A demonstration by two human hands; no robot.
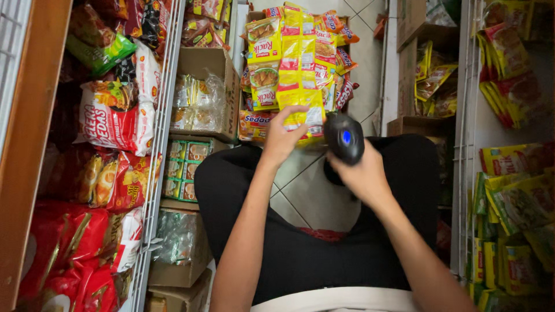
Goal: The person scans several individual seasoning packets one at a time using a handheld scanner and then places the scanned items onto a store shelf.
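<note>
My left hand [281,137] grips a yellow sachet strip [305,112] at the front of a pile of yellow and orange seasoning packets [292,52] heaped in a cardboard box ahead of my knees. My right hand [361,173] holds a black handheld scanner [343,137] with a blue light on top, right beside the sachet. My legs in black trousers [231,185] spread to either side over the tiled floor [315,196].
A wire rack [159,144] on the left carries red and white snack bags [115,115]. Cardboard boxes [205,92] with clear packets and small green cartons sit beside it. On the right, a white rack [465,144] holds yellow and green sachets [514,202], with more boxes behind.
</note>
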